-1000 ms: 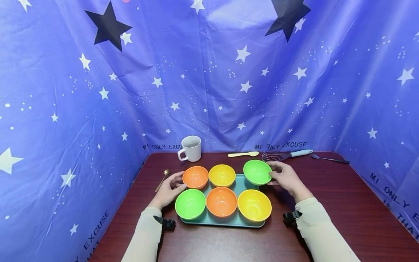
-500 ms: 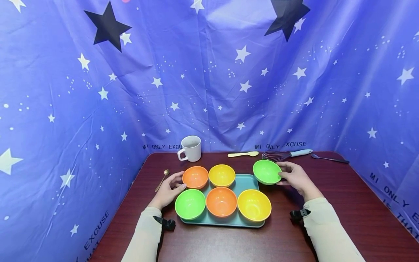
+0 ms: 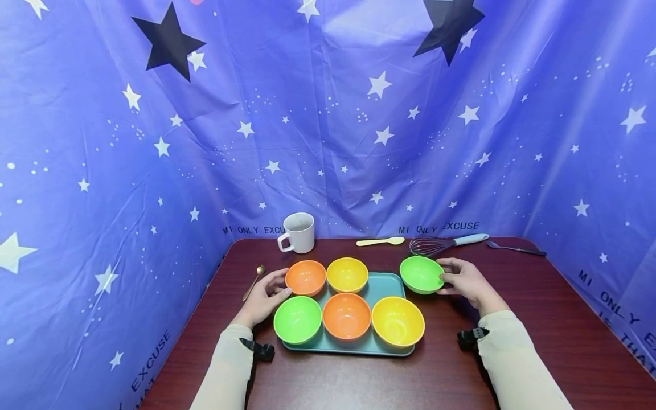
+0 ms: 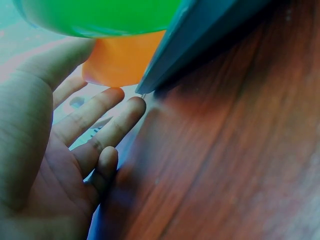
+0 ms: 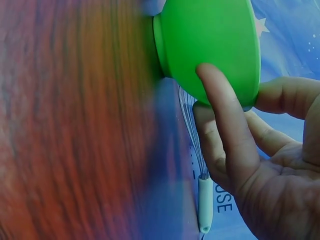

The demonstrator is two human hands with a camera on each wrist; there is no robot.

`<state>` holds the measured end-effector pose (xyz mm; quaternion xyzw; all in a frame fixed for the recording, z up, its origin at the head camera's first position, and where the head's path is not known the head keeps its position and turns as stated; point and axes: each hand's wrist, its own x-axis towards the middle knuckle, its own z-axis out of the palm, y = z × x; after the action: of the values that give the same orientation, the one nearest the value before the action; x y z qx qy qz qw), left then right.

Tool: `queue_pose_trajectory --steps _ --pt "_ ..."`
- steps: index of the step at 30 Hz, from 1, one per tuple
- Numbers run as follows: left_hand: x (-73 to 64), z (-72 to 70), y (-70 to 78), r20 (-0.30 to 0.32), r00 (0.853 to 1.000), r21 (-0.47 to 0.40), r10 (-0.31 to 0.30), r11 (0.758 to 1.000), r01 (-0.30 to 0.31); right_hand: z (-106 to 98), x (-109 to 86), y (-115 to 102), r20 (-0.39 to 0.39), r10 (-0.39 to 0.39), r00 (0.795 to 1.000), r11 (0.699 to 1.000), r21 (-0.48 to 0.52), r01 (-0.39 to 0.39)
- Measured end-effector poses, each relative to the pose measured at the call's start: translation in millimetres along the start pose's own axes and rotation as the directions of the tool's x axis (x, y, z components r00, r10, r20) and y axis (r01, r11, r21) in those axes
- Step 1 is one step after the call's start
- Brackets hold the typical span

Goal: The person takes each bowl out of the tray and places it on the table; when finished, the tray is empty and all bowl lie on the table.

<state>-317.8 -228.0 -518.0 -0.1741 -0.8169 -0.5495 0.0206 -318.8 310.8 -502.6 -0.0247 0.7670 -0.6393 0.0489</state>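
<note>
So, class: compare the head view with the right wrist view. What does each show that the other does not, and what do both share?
Only the head view shows the teal tray with five bowls on it, the white mug, the spoons and the left hand at the tray's left edge. Only the right wrist view shows the green bowl's underside and foot. Both show the right hand holding that bowl, the whisk and the wooden table.
</note>
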Motion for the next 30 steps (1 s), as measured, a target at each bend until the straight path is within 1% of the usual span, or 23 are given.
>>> queue_pose_trajectory --steps 15,23,27,30 --pt "-0.8 0.2 2.3 0.006 0.999 0.001 0.031 1.0 -0.031 -5.1 -2.9 -1.1 0.027 0.049 0.998 0.998 -0.032 -0.048" --pt "-0.9 0.3 0.6 0.004 1.0 -0.003 0.024 1.0 -0.024 -6.8 -3.9 -3.4 0.034 0.056 0.998 0.997 -0.049 -0.054" --pt "-0.7 0.1 0.2 0.004 1.0 -0.003 0.024 1.0 -0.024 -8.5 -5.3 -6.5 0.024 0.018 1.0 0.993 -0.115 -0.015" --pt "-0.5 0.5 0.0 0.006 1.0 -0.005 0.028 1.0 -0.028 -9.8 -6.6 -10.1 -0.018 -0.036 0.999 0.979 -0.2 0.032"
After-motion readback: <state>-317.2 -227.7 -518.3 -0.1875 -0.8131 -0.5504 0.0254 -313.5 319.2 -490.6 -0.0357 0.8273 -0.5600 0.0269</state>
